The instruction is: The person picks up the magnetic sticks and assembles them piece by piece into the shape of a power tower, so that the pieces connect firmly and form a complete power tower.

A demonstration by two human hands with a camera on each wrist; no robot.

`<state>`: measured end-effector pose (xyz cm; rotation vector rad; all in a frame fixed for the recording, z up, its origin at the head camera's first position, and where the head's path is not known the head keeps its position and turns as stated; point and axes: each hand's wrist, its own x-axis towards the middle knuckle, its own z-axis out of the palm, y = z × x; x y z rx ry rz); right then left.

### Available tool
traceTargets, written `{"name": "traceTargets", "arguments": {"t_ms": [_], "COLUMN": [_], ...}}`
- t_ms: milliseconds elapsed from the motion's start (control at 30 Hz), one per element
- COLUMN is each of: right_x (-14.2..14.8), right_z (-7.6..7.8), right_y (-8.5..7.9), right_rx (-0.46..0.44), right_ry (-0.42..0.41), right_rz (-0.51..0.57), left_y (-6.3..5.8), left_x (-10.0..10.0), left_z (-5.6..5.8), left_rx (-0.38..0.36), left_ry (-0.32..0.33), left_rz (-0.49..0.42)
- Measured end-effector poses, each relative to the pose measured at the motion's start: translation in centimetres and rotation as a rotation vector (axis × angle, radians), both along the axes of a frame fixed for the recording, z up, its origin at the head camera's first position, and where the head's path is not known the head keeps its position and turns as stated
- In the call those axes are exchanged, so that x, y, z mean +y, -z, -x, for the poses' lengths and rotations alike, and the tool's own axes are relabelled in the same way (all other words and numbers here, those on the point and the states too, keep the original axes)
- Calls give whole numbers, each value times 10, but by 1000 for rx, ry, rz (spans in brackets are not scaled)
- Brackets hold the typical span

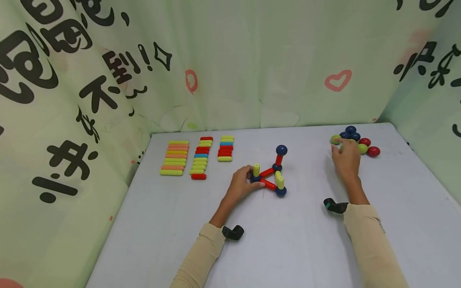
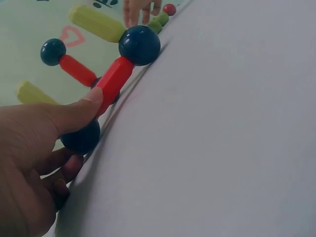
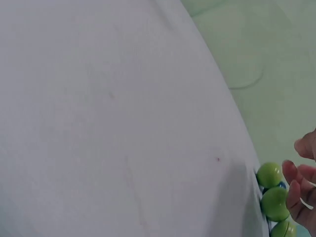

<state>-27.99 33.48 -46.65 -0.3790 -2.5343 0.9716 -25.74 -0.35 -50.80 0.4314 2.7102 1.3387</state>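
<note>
My left hand holds one corner of a ball-and-rod structure. In the left wrist view its thumb lies on a red rod where it meets a dark blue ball, the other fingers behind that ball. Red rods and a yellow-green side link the base balls; short yellow-green rods and a red rod topped by a blue ball stand up from them. Over the loose balls at the far right is my right hand, fingers bent, thumb apart, beside green balls; no ball shows between them.
Three columns of rods lie at the left back: a yellow and orange one, a mixed one and a shorter one. Blue balls and red balls sit near the table's far right corner. Printed curtains border the table.
</note>
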Motion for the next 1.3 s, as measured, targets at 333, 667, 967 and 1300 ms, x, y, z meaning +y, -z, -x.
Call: {"name": "traceTargets", "arguments": {"t_ms": [333,667,967,1300], "right_x": [17,19,-13,-80], "right_z": [-1,-10,-18,-38], "right_y": [8,11,1,-22], "right_rx": [-146,-215,-162,10], "right_ry": [49,12,-268,-771], "right_rz": [-123,-100,31,303], "left_y": [-1,3,2,1], "left_x": [2,1,2,3], "left_z": [-3,-3,-2,-2], "left_rx": [1,10,18,35], "left_ry": [-46,-35,-44,-60], "left_rz": [-4,22,31,49]}}
